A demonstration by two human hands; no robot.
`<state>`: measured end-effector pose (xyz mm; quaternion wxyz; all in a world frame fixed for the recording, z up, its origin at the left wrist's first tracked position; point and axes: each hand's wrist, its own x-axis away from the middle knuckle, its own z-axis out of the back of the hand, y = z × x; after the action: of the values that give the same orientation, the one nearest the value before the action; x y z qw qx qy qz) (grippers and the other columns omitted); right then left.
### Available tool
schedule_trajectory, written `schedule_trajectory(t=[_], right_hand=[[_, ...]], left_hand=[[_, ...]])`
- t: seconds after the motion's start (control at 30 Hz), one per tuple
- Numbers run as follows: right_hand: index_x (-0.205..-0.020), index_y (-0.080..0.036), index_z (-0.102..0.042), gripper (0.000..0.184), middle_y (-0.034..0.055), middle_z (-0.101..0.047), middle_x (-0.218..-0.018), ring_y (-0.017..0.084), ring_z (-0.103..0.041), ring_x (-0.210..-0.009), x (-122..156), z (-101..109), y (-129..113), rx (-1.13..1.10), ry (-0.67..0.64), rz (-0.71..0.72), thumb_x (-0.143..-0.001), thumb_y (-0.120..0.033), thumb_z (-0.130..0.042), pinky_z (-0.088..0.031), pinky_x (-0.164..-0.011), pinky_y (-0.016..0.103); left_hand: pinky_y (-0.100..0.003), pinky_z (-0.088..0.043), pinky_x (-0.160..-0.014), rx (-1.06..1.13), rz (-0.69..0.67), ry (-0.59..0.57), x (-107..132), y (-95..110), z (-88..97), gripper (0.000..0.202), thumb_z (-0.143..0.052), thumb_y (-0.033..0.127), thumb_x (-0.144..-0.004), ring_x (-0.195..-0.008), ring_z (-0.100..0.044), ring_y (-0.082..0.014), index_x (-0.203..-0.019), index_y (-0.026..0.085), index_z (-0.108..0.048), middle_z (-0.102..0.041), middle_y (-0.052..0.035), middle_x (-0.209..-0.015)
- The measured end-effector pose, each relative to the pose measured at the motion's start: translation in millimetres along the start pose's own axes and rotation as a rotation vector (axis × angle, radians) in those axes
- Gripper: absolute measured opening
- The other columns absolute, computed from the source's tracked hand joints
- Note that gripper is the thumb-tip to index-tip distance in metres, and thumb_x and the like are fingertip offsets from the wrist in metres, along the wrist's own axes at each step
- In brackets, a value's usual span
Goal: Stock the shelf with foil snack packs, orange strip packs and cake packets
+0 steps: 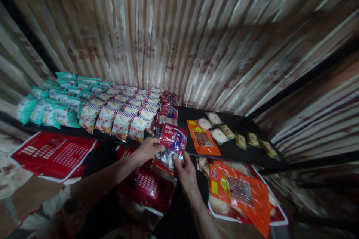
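Observation:
Just in front of the shelf's front edge, I hold a red and purple foil snack packet, tilted with its printed face up. My left hand pinches its left edge. My right hand grips the lower right part, thumb on the silvery front and fingers underneath. Beyond it, similar red packets lie in a row running back along the shelf. Directly below the hands, a red bag with a white grid print is partly covered by them and the packet.
Rows of white shrimp-snack bags and teal bags fill the left of the black shelf. Rightward lie an orange packet, round white packs and small yellow packs. Another orange packet lies lower right. Corrugated sheeting stands behind.

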<state>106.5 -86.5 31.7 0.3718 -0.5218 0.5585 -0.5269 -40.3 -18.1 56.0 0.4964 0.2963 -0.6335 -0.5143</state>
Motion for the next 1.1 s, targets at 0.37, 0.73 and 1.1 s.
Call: schedule_trajectory(t=[0.37, 0.73, 1.1], right_hand=[[-0.107, -0.024, -0.053, 0.047, 0.0034, -0.069, -0.091, 0.019, -0.064, -0.076, -34.3, 20.2, -15.0, -0.044, 0.096, -0.004, -0.066, -0.041, -0.069, -0.051, -0.066, 0.031], [-0.108, -0.020, -0.057, 0.051, -0.0008, -0.066, -0.069, 0.014, -0.059, -0.057, -135.6, 31.7, -47.2, -0.006, 0.170, 0.153, -0.064, -0.043, -0.068, -0.048, -0.054, 0.027], [-0.082, -0.020, -0.056, 0.031, -0.0069, -0.060, -0.059, 0.009, -0.054, -0.045, -249.2, 42.1, -80.7, -0.200, 0.407, 0.209, -0.058, -0.034, -0.069, -0.044, -0.043, 0.022]], left_hand=[[-0.019, -0.030, -0.040, -0.024, -0.004, -0.055, -27.1, 30.7, -16.1, 0.014, -0.057, 0.028, -0.071, -0.041, -0.042, -0.0059, -0.074, 0.014, -0.059, -0.056, 0.0030, -0.060], [-0.017, -0.042, -0.052, -0.002, -0.024, 0.070, -90.0, 82.5, -19.0, 0.040, -0.056, 0.015, -0.074, -0.054, -0.054, -0.0056, -0.114, 0.015, -0.048, -0.058, -0.0019, -0.088], [-0.025, -0.047, -0.070, -0.255, -0.133, 0.133, -147.2, 117.9, 12.0, 0.030, -0.051, 0.007, -0.072, -0.076, -0.059, -0.0149, -0.100, 0.011, -0.059, -0.063, -0.0073, -0.090]])
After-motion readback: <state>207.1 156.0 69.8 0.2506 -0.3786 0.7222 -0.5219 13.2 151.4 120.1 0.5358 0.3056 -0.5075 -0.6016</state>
